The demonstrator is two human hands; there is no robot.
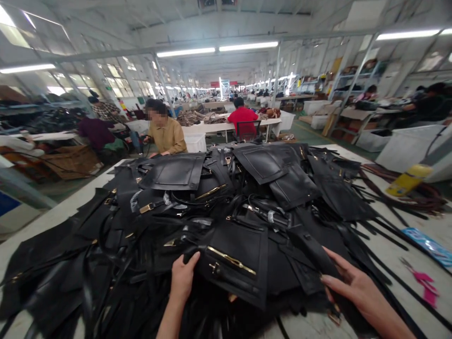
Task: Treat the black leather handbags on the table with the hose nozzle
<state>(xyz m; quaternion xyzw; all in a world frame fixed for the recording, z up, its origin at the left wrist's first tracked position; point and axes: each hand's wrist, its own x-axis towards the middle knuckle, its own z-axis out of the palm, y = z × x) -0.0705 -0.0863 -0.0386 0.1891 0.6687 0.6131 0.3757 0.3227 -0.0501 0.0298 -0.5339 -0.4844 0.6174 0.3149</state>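
Note:
A black leather panel (243, 249) with a gold zipper lies in front of me on a large heap of black leather pieces (134, 235) with straps and gold buckles. My left hand (184, 278) is closed on the left edge of this panel, thumb on top. To the right, my right hand (349, 287) grips a wide black strap (312, 247) between thumb and fingers. A gold buckle (334, 316) hangs below that hand. Part of the strap passes in front of my right palm.
Pink-handled snips (425, 285), a blue packet (429, 245) and a yellow bottle (409, 180) lie on the table (441, 216) at the right, near brown straps. Across the heap is a person in a tan jacket (167, 134); a person in red (243, 122) sits farther back.

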